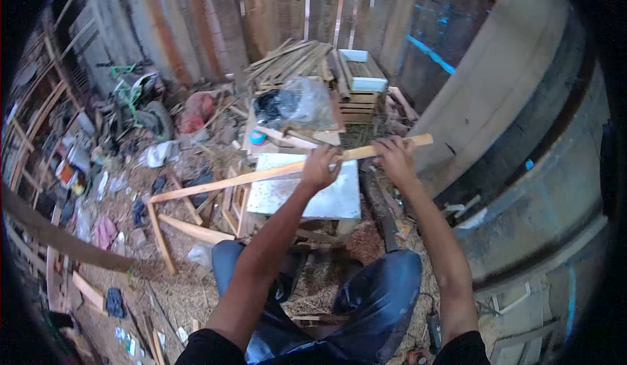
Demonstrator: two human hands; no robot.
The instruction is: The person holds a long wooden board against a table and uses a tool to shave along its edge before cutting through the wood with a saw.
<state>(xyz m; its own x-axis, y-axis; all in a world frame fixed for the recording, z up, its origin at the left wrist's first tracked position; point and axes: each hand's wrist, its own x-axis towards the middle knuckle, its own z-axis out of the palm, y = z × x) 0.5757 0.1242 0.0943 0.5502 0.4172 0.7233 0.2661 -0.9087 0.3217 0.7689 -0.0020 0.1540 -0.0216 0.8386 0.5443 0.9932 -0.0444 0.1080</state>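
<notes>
Both bare arms point(269, 247) extend forward and converge; the left hand point(321, 167) is curled in a closed grip, the right hand point(396, 156) likewise, palm turned downward.

The strip point(261, 175) crosses over the board point(307, 198), before the bag point(307, 100).

right now i count two hands point(320, 167), one wooden strip point(261, 173) in them, one white board point(313, 196), one white box point(367, 84), two black sleeves point(210, 348) and, yes, two knees point(403, 273)!

Room over the white board point(332, 198), near side; beyond, the wooden strip point(271, 173) and plastic bags point(304, 103) block the way
</notes>
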